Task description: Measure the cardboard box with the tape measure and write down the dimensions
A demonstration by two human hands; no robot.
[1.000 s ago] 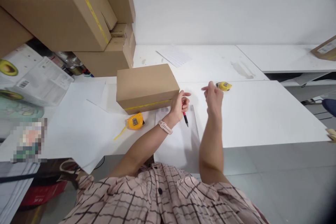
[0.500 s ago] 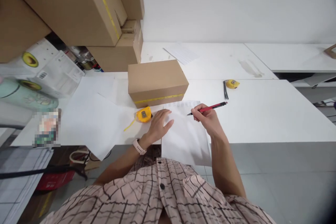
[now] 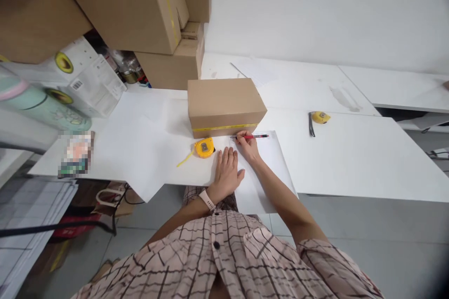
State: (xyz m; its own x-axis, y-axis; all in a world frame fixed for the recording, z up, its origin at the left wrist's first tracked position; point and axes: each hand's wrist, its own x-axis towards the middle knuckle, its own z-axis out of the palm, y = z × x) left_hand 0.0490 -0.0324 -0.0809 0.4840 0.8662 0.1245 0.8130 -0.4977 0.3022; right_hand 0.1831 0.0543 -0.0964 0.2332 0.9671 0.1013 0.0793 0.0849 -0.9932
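Pen now at sheet's top-left, pinched in right hand, left hand now flat, fingers narrowly spread

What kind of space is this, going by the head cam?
Looks like a packing or storage workroom, possibly an office corner: stacked cardboard boxes against a white wall, two yellow tape measures, and papers on a long white worktable.
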